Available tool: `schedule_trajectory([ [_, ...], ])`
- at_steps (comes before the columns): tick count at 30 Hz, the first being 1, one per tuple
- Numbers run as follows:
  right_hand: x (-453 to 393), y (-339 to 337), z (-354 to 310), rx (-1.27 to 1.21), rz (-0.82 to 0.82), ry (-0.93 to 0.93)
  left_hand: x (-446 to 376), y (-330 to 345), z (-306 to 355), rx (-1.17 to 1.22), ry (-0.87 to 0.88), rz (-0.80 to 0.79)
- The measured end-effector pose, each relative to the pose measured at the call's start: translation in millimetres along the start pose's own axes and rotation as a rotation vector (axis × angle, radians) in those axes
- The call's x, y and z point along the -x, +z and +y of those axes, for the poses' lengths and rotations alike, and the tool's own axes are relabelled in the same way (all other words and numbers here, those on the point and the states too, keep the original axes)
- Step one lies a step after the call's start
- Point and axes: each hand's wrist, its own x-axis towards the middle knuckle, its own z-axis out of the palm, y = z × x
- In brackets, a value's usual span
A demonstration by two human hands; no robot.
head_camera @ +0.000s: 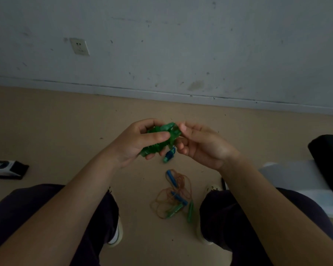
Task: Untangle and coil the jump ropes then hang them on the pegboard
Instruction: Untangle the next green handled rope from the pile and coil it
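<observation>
Head view. You sit facing the wall; your left hand has its grip clamped round a bundle of green jump rope, thumb laid across the wound turns. Your right hand meets the bundle at its right end, fingertips curled in and pinching at the green cord there. A blue-and-green handle hangs just below the bundle, between the two hands.

Judged step: coiling or securing the green rope; the wraps look tight and near finished, though whether the loose end is tucked cannot be told in this dim light.

Below the bundle, on the floor between your feet, lies a second tangle: an orange-brown rope with blue and green handles, loops crossing one another, not yet sorted.

No pegboard is in view.

Next move, as judged: lock the last turn so the bundle holds without your thumb, keep the left hold firm while the right tucks, then find the pegboard before starting on the floor tangle.
</observation>
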Motion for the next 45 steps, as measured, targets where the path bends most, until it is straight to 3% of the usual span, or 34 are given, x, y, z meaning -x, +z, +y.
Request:
schedule_trajectory([
  [5,3.9,-6.1,-9.3,0.116,-0.052,0.080,2.3,-1.5,2.3,-0.050,-0.030,-0.044],
  [8,0.2,-9.7,-4.4,0.208,0.087,0.026,1.2,-2.8,3.3,-0.145,-0.077,-0.009],
  [12,-6.0,-16.9,2.8,0.346,0.317,-0.194,-0.4,0.5,3.7,-0.192,-0.132,0.001],
  [16,-7.2,-19.8,5.1,0.390,0.387,-0.275,-0.3,0.6,4.7,-0.176,-0.141,-0.006],
  [19,-9.6,-14.8,8.8,0.349,0.389,-0.261,1.9,0.4,0.7,-0.130,-0.126,0.014],
  [24,-11.0,-6.8,9.9,0.197,0.306,-0.081,1.9,-0.8,-3.6,-0.059,-0.103,0.092],
  [29,-9.3,-5.4,6.7,0.203,0.387,-0.154,1.8,-3.6,-4.7,-0.080,-0.139,0.032],
  [31,-7.2,-6.9,6.9,0.414,0.442,-0.217,0.8,-3.2,-4.2,-0.125,-0.165,0.009],
  [34,-6.1,-11.9,8.0,1.093,0.568,-0.357,-1.3,0.0,-3.4,-0.272,-0.197,0.024],
  [36,-7.2,-11.7,8.2,1.263,0.599,-0.444,-2.4,2.0,-4.5,-0.374,-0.173,0.058],
  [40,-10.4,-15.3,8.4,1.147,0.663,-0.412,-3.0,4.6,-5.2,-0.499,-0.040,0.112],
  [45,-13.9,-21.4,10.6,0.913,0.701,-0.260,-2.4,0.2,-5.0,-0.543,0.000,0.044],
])
